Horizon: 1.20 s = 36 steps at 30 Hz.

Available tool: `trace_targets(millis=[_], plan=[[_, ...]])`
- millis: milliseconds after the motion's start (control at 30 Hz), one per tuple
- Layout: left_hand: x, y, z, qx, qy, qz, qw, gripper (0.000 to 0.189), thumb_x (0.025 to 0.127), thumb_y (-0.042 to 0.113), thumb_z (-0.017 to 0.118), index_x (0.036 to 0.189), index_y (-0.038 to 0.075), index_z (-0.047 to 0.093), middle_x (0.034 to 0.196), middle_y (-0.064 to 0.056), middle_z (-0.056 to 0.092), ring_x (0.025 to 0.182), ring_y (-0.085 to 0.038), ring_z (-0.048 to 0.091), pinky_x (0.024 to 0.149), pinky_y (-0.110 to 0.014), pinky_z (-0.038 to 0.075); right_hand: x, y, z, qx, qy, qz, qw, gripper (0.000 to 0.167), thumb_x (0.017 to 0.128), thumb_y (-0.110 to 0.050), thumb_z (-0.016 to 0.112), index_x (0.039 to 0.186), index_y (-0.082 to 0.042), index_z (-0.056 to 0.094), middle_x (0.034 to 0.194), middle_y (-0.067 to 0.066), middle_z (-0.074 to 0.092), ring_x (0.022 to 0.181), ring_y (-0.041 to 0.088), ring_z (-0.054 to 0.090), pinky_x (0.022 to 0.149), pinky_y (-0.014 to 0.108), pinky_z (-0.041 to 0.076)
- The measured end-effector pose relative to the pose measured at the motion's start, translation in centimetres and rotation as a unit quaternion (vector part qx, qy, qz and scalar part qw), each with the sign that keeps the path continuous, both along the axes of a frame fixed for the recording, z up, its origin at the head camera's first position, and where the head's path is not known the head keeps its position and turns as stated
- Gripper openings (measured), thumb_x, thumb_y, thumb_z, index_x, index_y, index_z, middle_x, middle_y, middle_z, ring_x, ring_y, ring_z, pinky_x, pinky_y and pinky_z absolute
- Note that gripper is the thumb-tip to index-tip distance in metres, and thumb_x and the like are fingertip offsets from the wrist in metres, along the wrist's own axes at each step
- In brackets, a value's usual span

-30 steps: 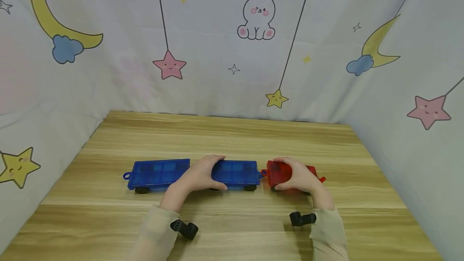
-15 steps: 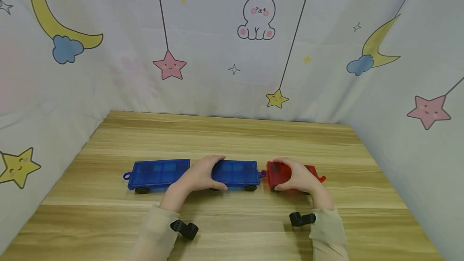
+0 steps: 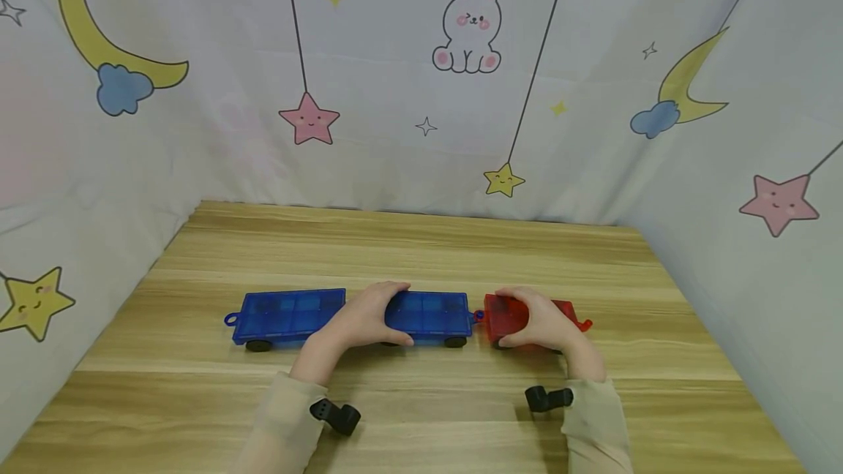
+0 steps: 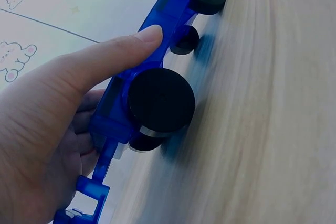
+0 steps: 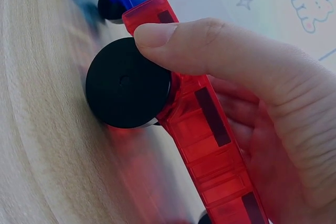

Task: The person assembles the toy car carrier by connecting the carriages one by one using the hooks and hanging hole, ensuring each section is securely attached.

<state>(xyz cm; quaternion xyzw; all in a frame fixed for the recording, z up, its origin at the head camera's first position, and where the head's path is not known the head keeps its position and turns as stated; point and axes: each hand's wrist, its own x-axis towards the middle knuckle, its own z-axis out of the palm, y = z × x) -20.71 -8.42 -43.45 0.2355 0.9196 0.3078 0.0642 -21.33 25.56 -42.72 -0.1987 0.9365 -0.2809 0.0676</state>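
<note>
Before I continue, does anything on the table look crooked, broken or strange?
Nothing stands out: the leftmost blue car, middle blue car and red car stand upright in one row, no damage or spill showing.

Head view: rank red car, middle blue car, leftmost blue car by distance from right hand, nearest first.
1. Red car: in the right hand, at the row's right end.
2. Middle blue car: just left of the red one, in the left hand.
3. Leftmost blue car: beyond the left hand.
</note>
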Motion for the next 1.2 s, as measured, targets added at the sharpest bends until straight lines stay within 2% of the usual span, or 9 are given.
trace_targets(millis=[367,633,800,967,1100,1200], plan=[[0.0,-0.2,0.0,-0.002,-0.002,0.003,1.0,0.095,0.071,0.045,0.086,0.148,0.009,0.043,0.151,-0.012,0.045,0.14,-0.032,0.04,0.114,-0.052,0.035,-0.1,-0.1,-0.1,-0.002,-0.004,-0.003,1.0,0.086,0.066,-0.037,0.089,0.139,-0.009,0.053,0.14,0.016,0.053,0.122,0.035,0.051,0.087,0.043,0.051],[0.1,-0.2,0.2,-0.006,0.003,0.001,1.0,0.096,0.071,0.046,0.085,0.149,0.009,0.042,0.151,-0.011,0.045,0.141,-0.032,0.04,0.114,-0.051,0.034,-0.2,-0.1,-0.1,-0.009,-0.009,0.005,0.9999,0.089,0.066,-0.037,0.089,0.141,-0.009,0.051,0.141,0.017,0.052,0.124,0.036,0.049,0.093,0.051,0.049],[0.1,-0.3,0.2,-0.005,0.007,-0.008,0.9999,0.102,0.069,0.046,0.086,0.151,0.008,0.038,0.154,-0.013,0.04,0.143,-0.032,0.037,0.115,-0.051,0.033,-0.3,-0.1,-0.1,-0.013,-0.014,0.006,0.9998,0.094,0.066,-0.037,0.09,0.144,-0.008,0.048,0.146,0.02,0.047,0.134,0.046,0.038,0.101,0.062,0.042],[-0.1,-0.5,0.2,0.007,0.01,-0.035,0.9993,0.107,0.068,0.046,0.087,0.153,0.008,0.034,0.157,-0.016,0.034,0.145,-0.034,0.031,0.115,-0.054,0.031,-0.1,-0.3,0.2,-0.026,-0.018,0.005,0.9995,0.096,0.067,-0.038,0.089,0.146,-0.007,0.044,0.15,0.021,0.043,0.141,0.054,0.022,0.107,0.071,0.029],[-0.2,-1.2,0.4,0.019,0.016,-0.042,0.9988,0.11,0.066,0.046,0.088,0.153,0.009,0.033,0.158,-0.016,0.032,0.146,-0.036,0.029,0.115,-0.057,0.03,0.0,-1.1,0.5,-0.036,-0.001,0.006,0.9994,0.095,0.069,-0.036,0.089,0.147,-0.007,0.044,0.153,0.022,0.038,0.142,0.049,0.027,0.106,0.07,0.031],[-0.3,-1.9,0.6,0.026,0.021,-0.032,0.9989,0.114,0.063,0.046,0.09,0.154,0.012,0.031,0.159,-0.016,0.03,0.147,-0.036,0.026,0.114,-0.059,0.03,0.0,-2.2,0.6,-0.036,0.021,0.02,0.9989,0.095,0.069,-0.034,0.089,0.146,-0.005,0.043,0.153,0.023,0.036,0.14,0.046,0.032,0.106,0.068,0.034]])
